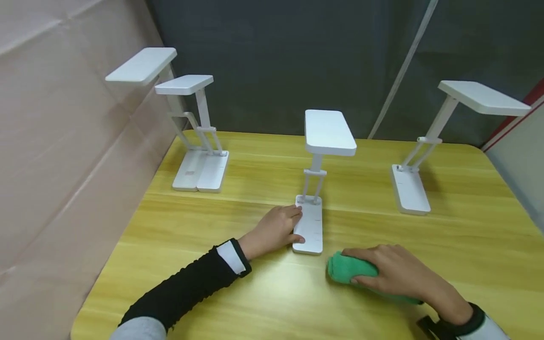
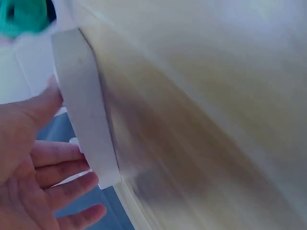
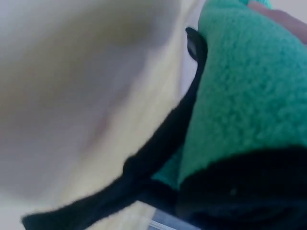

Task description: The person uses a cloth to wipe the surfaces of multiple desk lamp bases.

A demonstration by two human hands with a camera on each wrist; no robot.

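In the head view a white folding desk lamp (image 1: 309, 226) stands at the middle of the table, its flat head tilted above the base. My left hand (image 1: 276, 228) rests on the left edge of that base, thumb near its front end and fingers further back. The left wrist view shows the thumb and spread fingers (image 2: 72, 191) along the side of the lamp base (image 2: 84, 105). To the right of the lamp, my right hand (image 1: 393, 269) grips a bunched green cloth (image 1: 350, 268) low over the tabletop. In the right wrist view the cloth (image 3: 249, 96) has a dark edge.
Two similar white lamps (image 1: 212, 172) stand side by side at the back left, bases together. Another white lamp (image 1: 411, 191) is on the right. The wood-grain table (image 1: 170, 255) meets a dark panel (image 1: 263, 66) behind and a pale sheet (image 1: 63, 165) on the left.
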